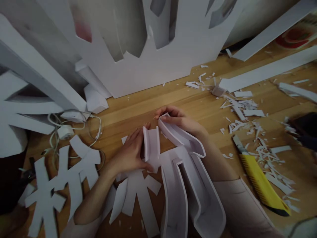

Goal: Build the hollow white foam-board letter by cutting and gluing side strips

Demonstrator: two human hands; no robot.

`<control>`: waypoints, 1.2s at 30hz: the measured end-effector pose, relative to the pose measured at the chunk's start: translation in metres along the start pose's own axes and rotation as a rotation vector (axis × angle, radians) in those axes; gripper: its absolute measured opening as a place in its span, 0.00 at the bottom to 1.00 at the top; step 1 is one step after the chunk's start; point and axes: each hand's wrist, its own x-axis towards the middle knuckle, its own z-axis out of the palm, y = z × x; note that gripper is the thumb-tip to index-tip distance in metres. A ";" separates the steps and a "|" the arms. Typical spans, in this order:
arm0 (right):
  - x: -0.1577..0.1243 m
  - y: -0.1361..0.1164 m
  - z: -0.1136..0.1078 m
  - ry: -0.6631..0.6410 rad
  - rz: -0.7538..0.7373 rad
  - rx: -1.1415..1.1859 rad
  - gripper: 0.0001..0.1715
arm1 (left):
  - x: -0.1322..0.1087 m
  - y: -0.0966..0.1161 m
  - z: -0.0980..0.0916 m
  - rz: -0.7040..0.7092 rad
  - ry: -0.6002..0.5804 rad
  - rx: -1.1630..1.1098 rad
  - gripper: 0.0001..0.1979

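A white foam-board letter shape point(184, 185) with raised side strips lies on the wooden floor in front of me. My left hand point(131, 150) is closed around a short upright strip of that shape point(151, 143), thumb against its base. My right hand point(180, 120) pinches the far end of a longer strip point(182, 135) that runs diagonally to the right. The two strips nearly meet between my hands.
A yellow utility knife point(260, 177) lies to the right among several white foam scraps point(247, 115). Flat white cut-out shapes point(61, 178) and a white cable with plug point(64, 130) lie at left. A large cut foam board point(153, 56) stands behind.
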 end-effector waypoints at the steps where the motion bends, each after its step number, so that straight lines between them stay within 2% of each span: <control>1: 0.000 0.000 0.001 0.015 -0.006 0.001 0.14 | 0.000 -0.001 0.000 0.013 0.003 -0.004 0.69; 4: 0.000 -0.004 0.004 0.106 -0.053 0.023 0.16 | 0.000 -0.003 0.001 0.043 0.020 -0.011 0.70; 7: -0.010 -0.019 0.002 0.270 -0.227 -0.018 0.17 | -0.001 -0.005 0.003 0.035 0.034 -0.001 0.71; 9: -0.025 -0.032 -0.001 0.360 -0.335 -0.082 0.18 | -0.002 -0.006 0.005 0.036 0.039 0.004 0.71; 13: -0.069 -0.046 -0.003 0.534 -0.412 -0.205 0.18 | -0.003 -0.007 0.007 0.061 0.053 -0.004 0.70; 17: -0.120 -0.025 0.009 0.708 -0.377 -0.263 0.19 | -0.003 -0.007 0.007 0.057 0.064 -0.011 0.70; 19: -0.144 -0.007 0.020 0.821 -0.274 -0.267 0.25 | -0.003 -0.007 0.007 0.058 0.070 -0.009 0.70; 21: -0.164 0.010 0.031 0.906 -0.177 -0.286 0.26 | -0.003 -0.007 0.007 0.057 0.078 -0.011 0.69; 24: -0.188 0.029 0.041 0.921 -0.068 -0.444 0.24 | -0.003 -0.006 0.006 0.036 0.074 -0.011 0.69; 26: -0.197 0.038 0.042 0.905 -0.050 -0.541 0.23 | -0.003 -0.004 0.005 0.017 0.060 -0.013 0.69; 33: -0.207 0.056 0.055 0.761 -0.246 -0.601 0.20 | -0.005 0.002 0.004 0.009 0.077 -0.013 0.68; 36: -0.210 0.057 0.067 0.654 -0.327 -0.685 0.27 | -0.004 0.001 0.004 0.032 0.079 -0.015 0.67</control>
